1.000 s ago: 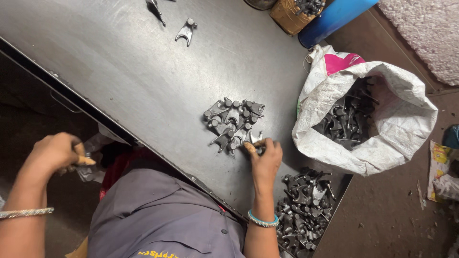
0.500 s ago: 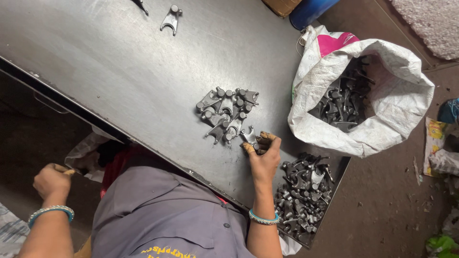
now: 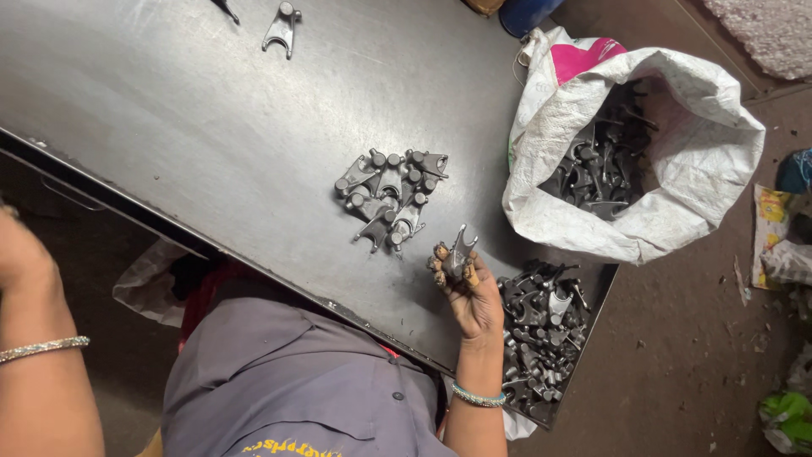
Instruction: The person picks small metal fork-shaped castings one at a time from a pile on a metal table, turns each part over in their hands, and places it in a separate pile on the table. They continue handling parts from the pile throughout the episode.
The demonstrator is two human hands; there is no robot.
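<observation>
My right hand (image 3: 472, 292) is shut on a small grey fork-shaped metal part (image 3: 459, 250), held up over the near edge of the dark metal table (image 3: 169, 127). Its fingertips are smeared brown. Just beyond it, a small heap of similar forged parts (image 3: 389, 195) lies on the table. My left hand (image 3: 19, 254) is at the frame's left edge, away from the table. Only its back shows above a bangled wrist, and its fingers are hidden.
An open white sack (image 3: 677, 110) full of the same parts stands at the right. A tray of more parts (image 3: 541, 338) sits below my right hand. One lone part (image 3: 282, 25) lies at the table's far side. A blue container (image 3: 524, 13) is at the top.
My right hand has come off the edge of the heap with one part and lifted it. My left arm has swung out to the left, the hand now partly out of frame.
</observation>
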